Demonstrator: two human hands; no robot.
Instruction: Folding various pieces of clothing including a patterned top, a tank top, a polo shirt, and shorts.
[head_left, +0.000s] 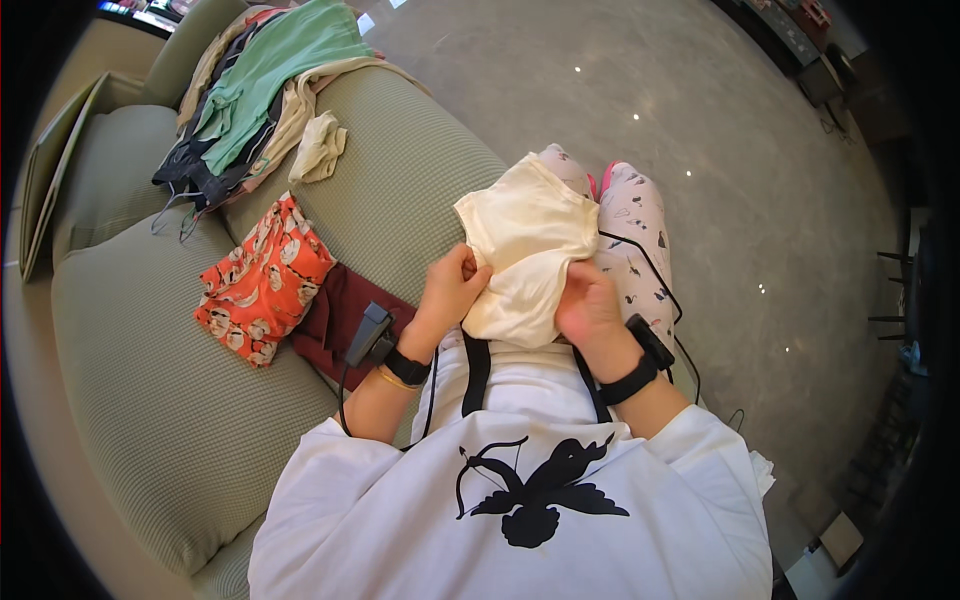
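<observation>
Cream garment: one piece (530,235) is lying over the person's lap, spreading between the two hands and reaching beyond them toward the knees.
Left hand: this hand (452,290) is pinching the garment's left edge, thumb and fingers closing together on the cloth.
Right hand: this hand (592,308) is touching the garment's lower right edge; the cloth is partly covering its fingertips, so I cannot tell whether they are gripping.
Sofa garments: one orange printed garment (262,285) is resting partly over one maroon garment (372,290), both lying left of the left hand on the green sofa (130,350).
Cream bundle: one small bundle (320,148) is sitting just beside the clothes pile (285,70), well apart from both hands.
Clothes pile: a mint-green piece is covering much of it, so the number of layers is staying uncertain.
Wristbands: two black bands are circling the wrists, one on each.
Hard to make out: the maroon garment's shape is hiding under the orange one; objects along the right rim are blurring into darkness.
</observation>
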